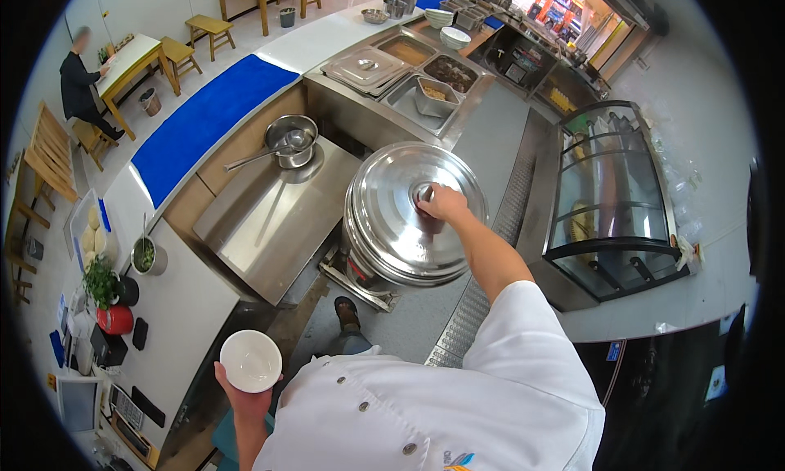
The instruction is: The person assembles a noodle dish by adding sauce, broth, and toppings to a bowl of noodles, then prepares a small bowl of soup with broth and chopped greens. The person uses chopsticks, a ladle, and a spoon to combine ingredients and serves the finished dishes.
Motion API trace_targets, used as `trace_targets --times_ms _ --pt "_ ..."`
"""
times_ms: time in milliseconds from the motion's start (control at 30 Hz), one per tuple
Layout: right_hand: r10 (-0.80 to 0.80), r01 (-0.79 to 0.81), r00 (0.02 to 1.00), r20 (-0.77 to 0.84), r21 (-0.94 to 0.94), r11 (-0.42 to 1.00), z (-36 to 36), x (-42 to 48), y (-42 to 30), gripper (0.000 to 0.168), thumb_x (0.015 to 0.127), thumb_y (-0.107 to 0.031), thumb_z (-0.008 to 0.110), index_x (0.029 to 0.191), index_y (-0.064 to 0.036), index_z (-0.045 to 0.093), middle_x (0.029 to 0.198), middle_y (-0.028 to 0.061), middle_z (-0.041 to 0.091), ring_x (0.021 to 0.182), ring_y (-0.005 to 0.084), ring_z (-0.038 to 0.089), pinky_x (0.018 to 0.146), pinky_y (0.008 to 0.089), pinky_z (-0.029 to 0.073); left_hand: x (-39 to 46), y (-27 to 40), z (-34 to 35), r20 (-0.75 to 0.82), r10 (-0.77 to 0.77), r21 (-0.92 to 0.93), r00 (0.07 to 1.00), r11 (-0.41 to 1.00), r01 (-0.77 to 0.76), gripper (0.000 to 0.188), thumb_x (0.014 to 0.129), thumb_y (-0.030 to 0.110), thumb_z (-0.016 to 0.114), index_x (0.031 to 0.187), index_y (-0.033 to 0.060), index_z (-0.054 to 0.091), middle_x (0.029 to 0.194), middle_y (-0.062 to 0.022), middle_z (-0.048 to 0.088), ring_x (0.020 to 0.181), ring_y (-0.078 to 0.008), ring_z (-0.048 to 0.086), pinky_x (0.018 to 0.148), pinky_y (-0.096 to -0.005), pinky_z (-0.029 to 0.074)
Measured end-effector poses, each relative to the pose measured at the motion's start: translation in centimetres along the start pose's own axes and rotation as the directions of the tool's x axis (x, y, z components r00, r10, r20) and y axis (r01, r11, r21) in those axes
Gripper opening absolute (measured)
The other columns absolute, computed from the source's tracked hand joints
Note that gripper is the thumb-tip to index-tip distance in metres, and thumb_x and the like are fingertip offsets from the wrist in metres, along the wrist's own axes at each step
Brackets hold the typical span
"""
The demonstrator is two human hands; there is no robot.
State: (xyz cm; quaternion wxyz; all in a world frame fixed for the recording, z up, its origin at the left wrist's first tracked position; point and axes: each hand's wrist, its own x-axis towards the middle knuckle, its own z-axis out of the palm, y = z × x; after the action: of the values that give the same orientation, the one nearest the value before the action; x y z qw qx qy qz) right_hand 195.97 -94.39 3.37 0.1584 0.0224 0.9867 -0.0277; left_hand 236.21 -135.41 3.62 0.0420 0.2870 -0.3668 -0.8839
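Low at the left, my left hand (245, 394) holds a small white bowl (251, 360) with nothing visible inside. My right hand (443, 202) grips the knob of a large round stainless steel lid (392, 225), which sits on a big metal pot (362, 265). Whether the lid is lifted at all, I cannot tell. A steel ladle (270, 154) rests in a small steel saucepan (290, 127) on the metal counter (270, 219) left of the pot.
Behind the pot are steel food wells (392, 109), one under a rectangular lid (368, 66). To the right stands a glass display case (613, 195). The left counter (184, 299) bears a pot of chopped greens (147, 255) and a plant (100, 281). A person (80, 84) is by a far table.
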Motion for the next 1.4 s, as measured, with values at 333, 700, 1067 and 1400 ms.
trace_targets --times_ms 333,700,1067,1400 --pt "-0.073 0.089 0.991 -0.114 0.145 0.985 -4.4 4.4 0.8 0.057 0.07 -0.047 0.068 0.11 -0.006 0.066 0.102 0.0175 0.068 0.097 0.0312 0.066 0.087 0.039 0.051 4.4 -0.2 8.1 -0.049 0.074 0.032 0.996 0.997 -0.072 0.068 0.094 0.065 0.031 0.145 0.0199 0.032 0.136 -0.0128 0.05 0.111 -0.0384 0.06 0.066 -0.0438 0.06" --pt "0.046 -0.043 0.998 -0.039 0.082 0.996 -5.1 23.5 4.5 0.059 0.068 -0.057 0.067 0.088 -0.002 0.074 0.085 0.0144 0.073 0.084 0.0282 0.07 0.08 0.0375 0.054 5.5 1.8 11.1 -0.337 0.033 -0.081 0.941 0.995 -0.063 0.078 0.088 0.073 0.03 0.138 0.0145 0.043 0.12 -0.0115 0.061 0.105 -0.0332 0.065 0.056 -0.042 0.06" --pt "-0.02 0.023 1.0 -0.022 0.145 0.989 -2.1 30.0 7.6 0.07 0.067 -0.06 0.069 0.095 0.004 0.072 0.097 0.0223 0.07 0.094 0.0361 0.068 0.082 0.0423 0.052 5.4 1.2 8.9 -0.448 0.003 -0.255 0.894 0.958 -0.131 0.072 0.092 0.069 0.025 0.135 0.0152 0.048 0.123 -0.0094 0.062 0.103 -0.0306 0.064 0.064 -0.0488 0.057" --pt "-0.671 0.846 0.362 -0.647 -0.074 0.527 -22.6 1.0 -20.4 0.056 0.091 -0.023 0.062 0.139 -0.001 0.044 0.116 0.0157 0.056 0.09 0.0213 0.052 0.075 0.0314 0.045 8.1 4.4 2.6 -0.179 0.019 -0.392 0.984 0.916 -0.089 0.065 0.099 0.057 0.026 0.138 0.01 0.046 0.136 -0.0089 0.052 0.126 -0.0274 0.051 0.105 -0.0439 0.042"
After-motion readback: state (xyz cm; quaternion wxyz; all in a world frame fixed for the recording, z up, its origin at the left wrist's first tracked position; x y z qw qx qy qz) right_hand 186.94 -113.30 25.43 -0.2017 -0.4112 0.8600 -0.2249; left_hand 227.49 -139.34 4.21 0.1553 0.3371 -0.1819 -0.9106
